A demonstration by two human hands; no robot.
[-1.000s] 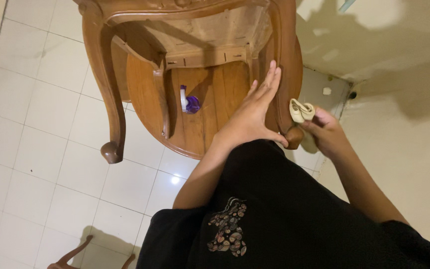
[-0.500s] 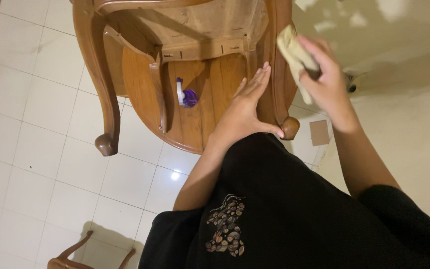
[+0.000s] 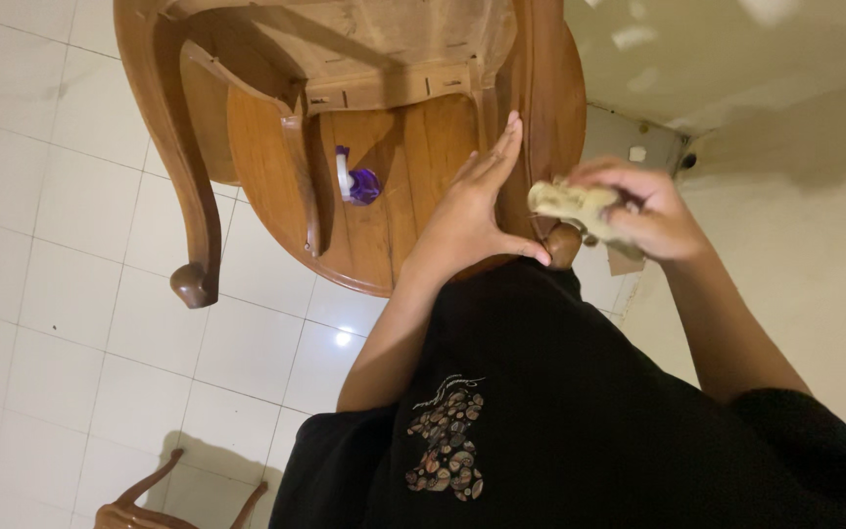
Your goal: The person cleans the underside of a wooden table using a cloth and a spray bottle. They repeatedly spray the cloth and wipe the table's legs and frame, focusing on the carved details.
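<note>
Looking straight down here. There's a wooden chair [image 3: 345,59] flipped over and resting upside down on a round wooden surface [image 3: 384,206], legs pointing up toward the camera. The left hand [image 3: 467,211] is laid flat against the inner side of the chair leg [image 3: 540,118] on the right, fingers [image 3: 501,147] stretched out straight and close together, thumb hooked out toward the leg's rounded foot [image 3: 565,245]. So that hand is open and bracing, not gripping anything.

The right hand [image 3: 638,211] is just right of that same leg, down near the foot, with its fingers curled tight around a bunched-up beige cloth [image 3: 570,204]. The cloth sticks out left of the hand and sits right against the leg. It's a bit blurry, so I can't tell how much of it is actually touching the wood.

Under the chair frame, on the surface, there's a small purple spray bottle [image 3: 356,181] with a white nozzle, lying well left of both hands. Another curved chair leg [image 3: 188,196] hangs over the white tiled floor [image 3: 70,323] on the left. The person is wearing a black garment [image 3: 540,411] with a patterned patch, filling the near side.
</note>
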